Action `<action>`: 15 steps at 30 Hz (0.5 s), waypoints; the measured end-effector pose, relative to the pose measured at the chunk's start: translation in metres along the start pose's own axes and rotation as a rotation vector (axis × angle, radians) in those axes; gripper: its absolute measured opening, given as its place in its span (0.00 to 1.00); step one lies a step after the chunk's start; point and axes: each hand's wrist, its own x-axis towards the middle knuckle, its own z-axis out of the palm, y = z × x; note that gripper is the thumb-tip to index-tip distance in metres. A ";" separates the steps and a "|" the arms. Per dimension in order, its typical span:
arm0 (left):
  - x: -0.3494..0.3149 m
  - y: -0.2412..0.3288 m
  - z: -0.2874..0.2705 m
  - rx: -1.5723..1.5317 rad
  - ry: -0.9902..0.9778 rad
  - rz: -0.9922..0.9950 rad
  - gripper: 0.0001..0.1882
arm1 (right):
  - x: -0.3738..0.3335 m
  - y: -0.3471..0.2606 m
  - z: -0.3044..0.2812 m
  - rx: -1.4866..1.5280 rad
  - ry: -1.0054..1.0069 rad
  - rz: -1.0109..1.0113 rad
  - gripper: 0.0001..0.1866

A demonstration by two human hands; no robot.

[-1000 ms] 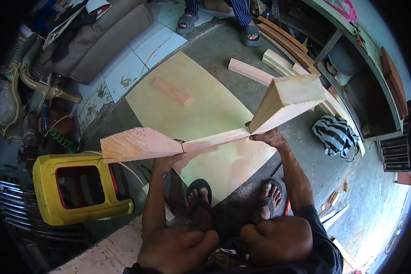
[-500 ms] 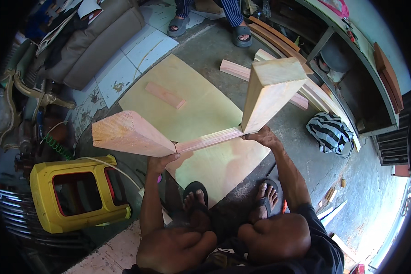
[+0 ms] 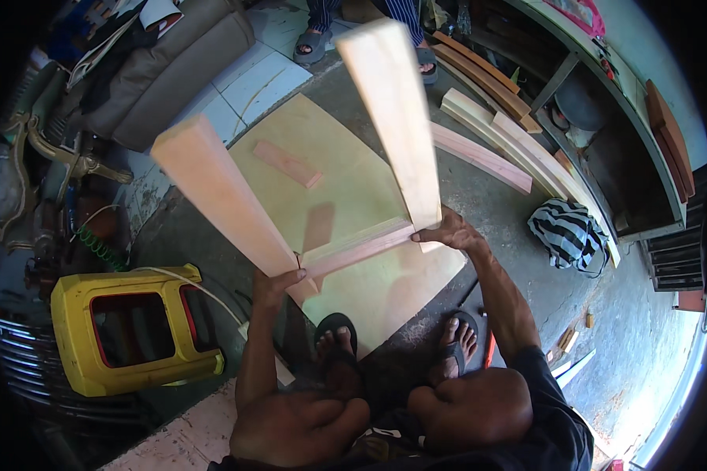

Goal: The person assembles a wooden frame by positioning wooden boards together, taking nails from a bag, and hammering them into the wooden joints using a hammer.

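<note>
A pale wooden frame is raised over a plywood board (image 3: 361,306) on the floor. It has a left post (image 3: 220,192), a right post (image 3: 393,118) and a short crosspiece (image 3: 357,250) joining them. Both posts lean away from me toward the far side. My left hand (image 3: 273,284) is closed around the left joint, thumb along the crosspiece end. At the other joint, my right hand (image 3: 452,231) grips the foot of the right post, its thumb lying on the crosspiece. The posts hide part of the board, and some fingers are out of sight under the wood.
A small wood block (image 3: 287,163) lies on the board. Long timber strips (image 3: 479,157) and a striped cloth bag (image 3: 569,235) are to the right, before a shelf unit (image 3: 644,228). At left stands a yellow plastic casing (image 3: 67,330). Another person's sandalled foot (image 3: 312,47) is at the far side.
The frame has tilted: the posts' free ends swung up and away, the right one also leftward. Both hands keep their grip on the joints.
</note>
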 end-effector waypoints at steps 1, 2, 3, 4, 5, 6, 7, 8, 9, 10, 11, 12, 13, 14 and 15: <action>0.011 -0.010 0.000 -0.077 0.037 -0.067 0.23 | 0.005 -0.001 0.000 -0.005 0.000 0.000 0.37; 0.021 -0.020 0.000 -0.155 0.069 -0.139 0.23 | 0.008 0.002 0.003 0.025 0.069 -0.025 0.40; 0.030 -0.030 0.000 -0.231 0.096 -0.212 0.23 | 0.012 0.003 0.006 0.055 0.138 -0.050 0.44; 0.038 -0.042 0.000 -0.297 0.122 -0.290 0.23 | 0.015 -0.002 0.007 -0.004 0.165 0.030 0.45; 0.045 -0.054 0.001 -0.335 0.114 -0.312 0.23 | 0.021 0.005 0.007 -0.006 0.161 0.025 0.45; 0.048 -0.065 0.000 -0.368 0.096 -0.321 0.24 | 0.028 0.018 0.008 0.044 0.130 0.038 0.45; 0.051 -0.090 -0.006 -0.359 0.045 -0.209 0.23 | 0.037 0.026 0.013 0.099 0.091 0.049 0.46; 0.051 -0.112 -0.016 -0.351 0.003 -0.092 0.23 | 0.045 0.025 0.020 0.080 0.038 0.081 0.49; 0.051 -0.133 -0.027 -0.347 -0.039 0.025 0.22 | 0.057 0.029 0.025 0.084 0.028 0.069 0.49; 0.058 -0.143 -0.036 -0.430 0.130 -0.431 0.21 | 0.069 0.039 0.034 0.014 0.004 0.079 0.50; 0.063 -0.146 -0.023 -0.438 0.097 -0.442 0.21 | 0.070 0.053 0.025 -0.072 0.014 0.114 0.52; 0.064 -0.148 -0.011 -0.510 0.077 -0.527 0.21 | 0.074 0.065 0.013 -0.120 -0.013 0.114 0.55; 0.062 -0.150 -0.007 -0.571 0.071 -0.611 0.21 | 0.081 0.068 0.012 -0.313 0.023 0.172 0.54; 0.063 -0.149 -0.004 -0.608 0.055 -0.667 0.21 | 0.083 0.061 0.009 -0.296 -0.010 0.162 0.54; 0.061 -0.148 0.000 -0.724 -0.030 -0.641 0.21 | 0.083 0.055 0.006 -0.278 -0.041 0.154 0.54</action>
